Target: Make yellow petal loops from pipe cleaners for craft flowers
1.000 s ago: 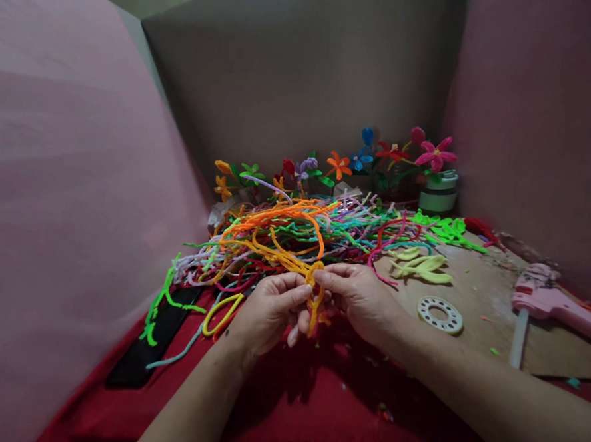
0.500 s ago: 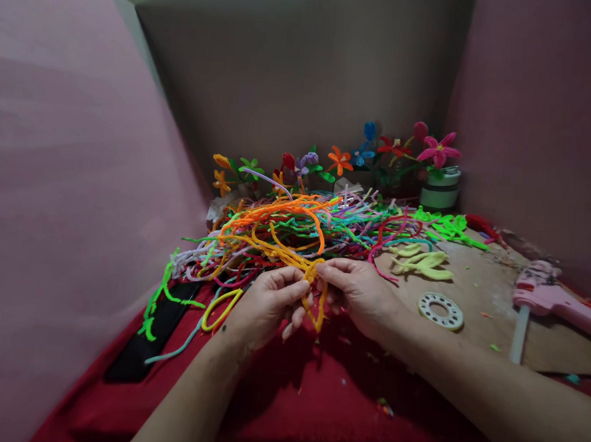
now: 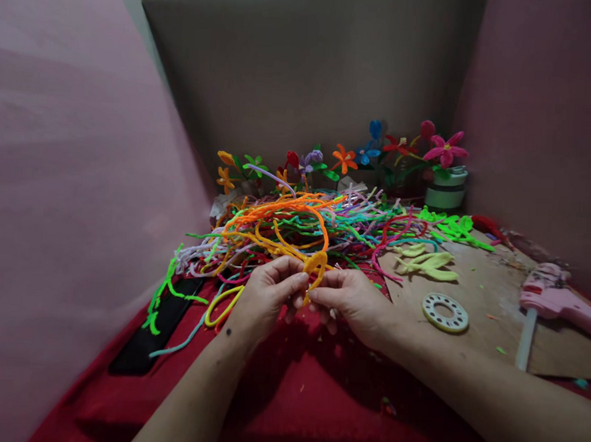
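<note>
Between my two hands is a yellow-orange pipe cleaner (image 3: 317, 264), bent into a loop that stands up above my fingertips. My left hand (image 3: 275, 290) pinches it from the left with thumb and forefinger. From the right, my right hand (image 3: 348, 297) grips its lower end, fingers closed. Just behind them lies a big tangled heap of pipe cleaners (image 3: 296, 214) in many colours. A yellow loop of pipe cleaner (image 3: 223, 304) rests beside my left wrist.
A black phone-like slab (image 3: 138, 345) lies at left under green pipe cleaners (image 3: 156, 306). On the board (image 3: 490, 313) at right are a white ring with holes (image 3: 445, 313), pale yellow petals (image 3: 433, 266) and a pink glue gun (image 3: 556, 297). Pipe-cleaner flowers (image 3: 347, 159) stand behind.
The dangling part of the yellow-orange pipe cleaner is now drawn up between my fingers, and its loop stands higher. My right hand has moved slightly down. The view has shifted a little.
</note>
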A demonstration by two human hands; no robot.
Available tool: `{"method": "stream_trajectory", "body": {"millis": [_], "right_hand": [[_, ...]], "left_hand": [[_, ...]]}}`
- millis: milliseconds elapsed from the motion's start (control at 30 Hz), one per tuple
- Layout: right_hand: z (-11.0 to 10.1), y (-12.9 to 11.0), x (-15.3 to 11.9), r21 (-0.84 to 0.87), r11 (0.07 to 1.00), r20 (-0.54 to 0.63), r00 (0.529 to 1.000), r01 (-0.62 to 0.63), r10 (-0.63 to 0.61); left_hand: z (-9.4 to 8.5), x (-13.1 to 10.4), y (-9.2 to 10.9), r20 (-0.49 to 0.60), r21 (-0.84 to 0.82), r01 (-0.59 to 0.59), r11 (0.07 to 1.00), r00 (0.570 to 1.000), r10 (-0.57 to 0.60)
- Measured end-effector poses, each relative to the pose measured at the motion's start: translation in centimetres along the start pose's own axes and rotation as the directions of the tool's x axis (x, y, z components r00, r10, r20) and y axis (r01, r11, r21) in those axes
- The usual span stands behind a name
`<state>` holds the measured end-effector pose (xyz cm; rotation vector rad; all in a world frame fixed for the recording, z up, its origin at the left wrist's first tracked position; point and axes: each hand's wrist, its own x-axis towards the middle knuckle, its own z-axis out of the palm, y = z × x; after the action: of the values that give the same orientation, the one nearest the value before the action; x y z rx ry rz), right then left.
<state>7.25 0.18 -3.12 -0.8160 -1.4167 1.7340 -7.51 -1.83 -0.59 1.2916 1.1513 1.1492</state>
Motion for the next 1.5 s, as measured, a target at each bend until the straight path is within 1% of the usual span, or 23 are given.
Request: {"method": "stream_trajectory", "body": {"millis": [100,200,267,333,433,533,633,733,900,933,1000,1133,1233,1367,1433,1500], "right_hand": [[0.0,0.0,0.0,0.022,0.998,-0.024,0.998,0.064,-0.063],[0.0,-0.3,0.0,0.102,0.985,-0.084,0.988,0.14,-0.132],[-0.1,-0.5,0.0,0.157,0.966,-0.148,0.972,0.203,-0.18],[-0.2,-0.6,0.1,0.148,0.947,-0.217,0.944,0.284,-0.249],[-0.4,-0.7,0.0,-0.013,0.936,-0.265,0.901,0.352,-0.343],[-0.4,-0.7,-0.3,-0.214,0.906,-0.251,0.876,0.365,-0.412],[-0.4,-0.5,-0.5,-0.382,0.846,-0.217,0.854,0.372,-0.473],[-0.4,-0.5,-0.7,-0.474,0.8,-0.186,0.846,0.368,-0.499],[-0.3,-0.7,-0.7,-0.561,0.747,-0.185,0.825,0.357,-0.534],[-0.3,-0.7,-0.7,-0.559,0.748,-0.185,0.826,0.357,-0.532],[-0.2,-0.9,-0.7,-0.518,0.78,-0.187,0.844,0.35,-0.503],[-0.1,-0.9,-0.6,-0.34,0.891,-0.176,0.91,0.301,-0.375],[-0.2,-0.7,-0.3,-0.241,0.936,-0.125,0.948,0.257,-0.293],[-0.2,-0.8,0.0,-0.135,0.965,-0.06,0.971,0.223,-0.233],[-0.1,-1.1,0.0,-0.073,0.979,-0.082,0.977,0.193,-0.198],[-0.1,-1.3,0.0,-0.022,0.983,-0.133,0.974,0.182,-0.183]], "left_hand": [[-0.1,0.0,-0.1,0.012,-0.01,-0.007,1.0,1.0,0.007],[-0.2,0.0,0.0,-0.008,-0.008,-0.011,1.0,1.0,0.011],[-0.1,0.0,0.0,-0.023,0.01,-0.017,1.0,1.0,0.017],[0.1,0.0,0.0,-0.028,0.029,-0.022,0.999,0.999,0.023],[0.5,-0.1,0.0,-0.026,0.059,-0.027,0.998,0.999,0.028],[0.7,-0.2,0.0,-0.023,0.101,-0.044,0.994,0.999,0.046],[0.8,-0.2,-0.1,-0.044,0.139,-0.061,0.988,0.997,0.068],[0.8,-0.1,-0.3,-0.085,0.168,-0.08,0.982,0.992,0.096],[0.9,-0.1,-0.8,-0.101,0.254,-0.17,0.952,0.974,0.201],[1.0,-0.2,-0.8,-0.099,0.248,-0.173,0.953,0.974,0.203],[1.0,-0.2,-0.8,-0.094,0.198,-0.159,0.967,0.979,0.181],[1.0,-0.3,-0.6,-0.076,0.054,-0.098,0.994,0.992,0.102],[1.0,-0.2,-0.6,-0.046,0.017,-0.079,0.997,0.996,0.079],[1.0,0.0,-0.8,-0.052,0.052,-0.09,0.995,0.994,0.093],[1.1,0.0,-0.9,-0.08,0.102,-0.13,0.986,0.987,0.138],[1.2,0.0,-1.0,-0.091,0.2,-0.17,0.965,0.977,0.191]]}}
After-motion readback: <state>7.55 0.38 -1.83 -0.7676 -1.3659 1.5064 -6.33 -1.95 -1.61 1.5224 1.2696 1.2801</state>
